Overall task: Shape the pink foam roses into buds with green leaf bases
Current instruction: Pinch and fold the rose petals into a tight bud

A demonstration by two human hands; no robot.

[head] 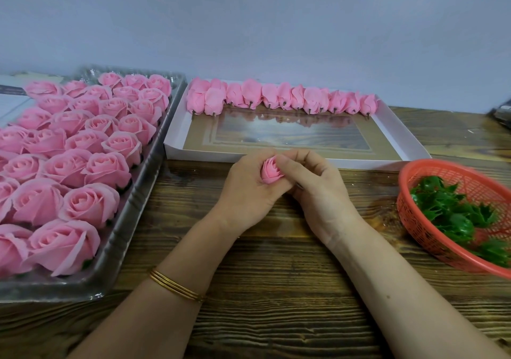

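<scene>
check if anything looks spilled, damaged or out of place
Nothing stands out: open pink foam roses fill the clear plastic tray, shaped pink buds line the white box, green leaf bases lie in the red basket.

A plain, pale blue-grey wall fills the upper part of the view, from 10 o'clock across to 2 o'clock, under soft, even light. Below it, a wooden table of dark brown, strongly grained planks spreads from 3 o'clock through 6 to 8 o'clock and reaches the wall near 2 o'clock. The grain runs left to right, with a faint sheen at 4 o'clock.
</scene>
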